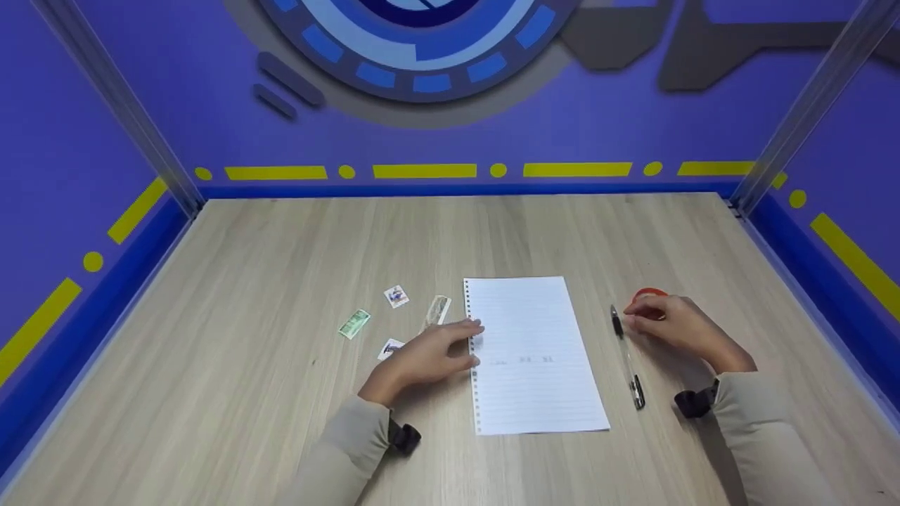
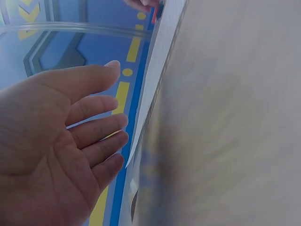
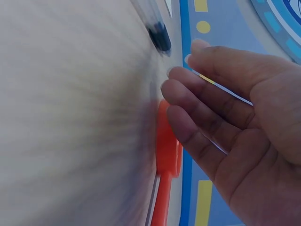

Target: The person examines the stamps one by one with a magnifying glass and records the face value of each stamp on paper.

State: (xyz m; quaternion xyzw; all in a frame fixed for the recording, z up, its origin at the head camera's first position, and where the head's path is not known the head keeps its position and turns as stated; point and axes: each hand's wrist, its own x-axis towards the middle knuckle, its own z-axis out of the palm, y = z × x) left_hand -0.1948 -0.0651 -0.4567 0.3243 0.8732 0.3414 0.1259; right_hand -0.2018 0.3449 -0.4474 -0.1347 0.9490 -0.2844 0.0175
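A sheet of lined paper (image 1: pixel 531 316) with punched holes down its left side lies on the table, bearing faint marks. My left hand (image 1: pixel 432 355) is at that holed edge, fingers extended and holding nothing; in the left wrist view the left hand (image 2: pixel 70 136) shows its bare palm. Right of the sheet lies a clear pen with black ends (image 1: pixel 628 358). My right hand (image 1: pixel 675 327) hovers beside its upper end, fingers loosely bent, nothing in them. Under that hand, partly hidden, is an orange-red ring (image 3: pixel 167 141) with a handle, resembling a magnifying glass.
Left of the paper lie small stamp-like pieces: a green one (image 1: pixel 354 324), a white one with a picture (image 1: pixel 396 296), another (image 1: pixel 389 348) partly behind the left hand, and a longer one (image 1: pixel 437 310). Blue-purple panels (image 1: pixel 450 140) enclose the wooden table (image 1: pixel 267 281).
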